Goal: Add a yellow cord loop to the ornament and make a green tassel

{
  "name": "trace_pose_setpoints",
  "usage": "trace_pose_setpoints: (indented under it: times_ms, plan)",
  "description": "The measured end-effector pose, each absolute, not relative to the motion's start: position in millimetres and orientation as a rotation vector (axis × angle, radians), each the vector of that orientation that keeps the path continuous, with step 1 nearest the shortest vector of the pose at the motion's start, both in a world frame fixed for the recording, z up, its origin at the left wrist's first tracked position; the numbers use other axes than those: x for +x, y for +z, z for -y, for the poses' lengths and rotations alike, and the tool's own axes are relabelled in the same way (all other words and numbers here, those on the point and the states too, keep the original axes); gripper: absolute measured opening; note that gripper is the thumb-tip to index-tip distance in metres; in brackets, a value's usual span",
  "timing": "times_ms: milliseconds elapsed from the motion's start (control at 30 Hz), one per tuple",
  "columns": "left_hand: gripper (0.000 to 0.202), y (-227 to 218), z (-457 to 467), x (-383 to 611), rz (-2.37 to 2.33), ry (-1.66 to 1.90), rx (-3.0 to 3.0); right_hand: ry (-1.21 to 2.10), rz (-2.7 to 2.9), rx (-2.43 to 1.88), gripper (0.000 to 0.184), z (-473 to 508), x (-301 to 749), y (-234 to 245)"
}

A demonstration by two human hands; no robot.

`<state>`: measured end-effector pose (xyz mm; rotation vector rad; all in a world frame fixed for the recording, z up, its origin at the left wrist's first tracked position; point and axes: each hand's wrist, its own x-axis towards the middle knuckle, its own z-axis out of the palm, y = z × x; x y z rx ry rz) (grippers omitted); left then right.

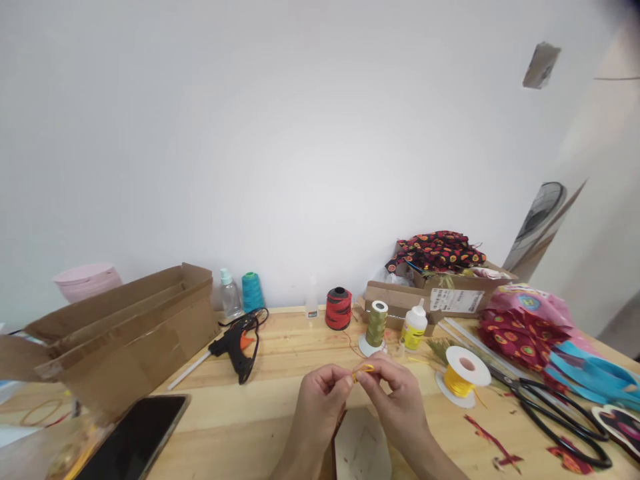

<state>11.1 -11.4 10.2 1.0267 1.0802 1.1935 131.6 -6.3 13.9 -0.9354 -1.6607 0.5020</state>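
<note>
Left hand (320, 398) and right hand (399, 395), fingertips nearly meeting, pinch closed on a thin yellow cord (369, 367), its small loop between them; below the grip is a flat cream panel (363, 448), rightward a white-flanged spool of yellow cord (457, 383), beyond an olive-green thread spool (376, 325)

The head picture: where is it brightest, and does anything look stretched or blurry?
Head view: the wall looks palest near its middle and dims toward the top corners; head view: the brown box at left seems stretched sideways; head view: the yellow cord between the fingers looks too soft for fine detail.
</note>
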Motion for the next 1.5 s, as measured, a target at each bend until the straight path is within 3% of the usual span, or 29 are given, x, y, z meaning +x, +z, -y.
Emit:
trace_pose_setpoints:
  times_ms: [133,367,533,633,833,1500]
  plan:
    - [0.026,13,13,12,-1.037,1.149,0.972,0.729,1.539,-0.953,0.02,4,134,11]
    - [0.026,19,17,16,-0.808,1.146,0.815,0.624,1.564,-0.918,0.02,9,132,16]
    - [0.018,12,14,16,-0.822,1.23,0.815,1.064,1.208,-0.944,0.021,9,124,10]
    - [0.02,9,13,14,-0.997,1.218,1.007,1.167,1.089,-0.979,0.023,8,123,12]
    - [0.015,12,16,13,-1.177,1.405,1.249,1.129,1.078,-0.99,0.024,9,127,21]
    - [0.011,17,16,7,-1.276,1.339,1.606,1.109,1.133,-0.991,0.027,10,129,23]
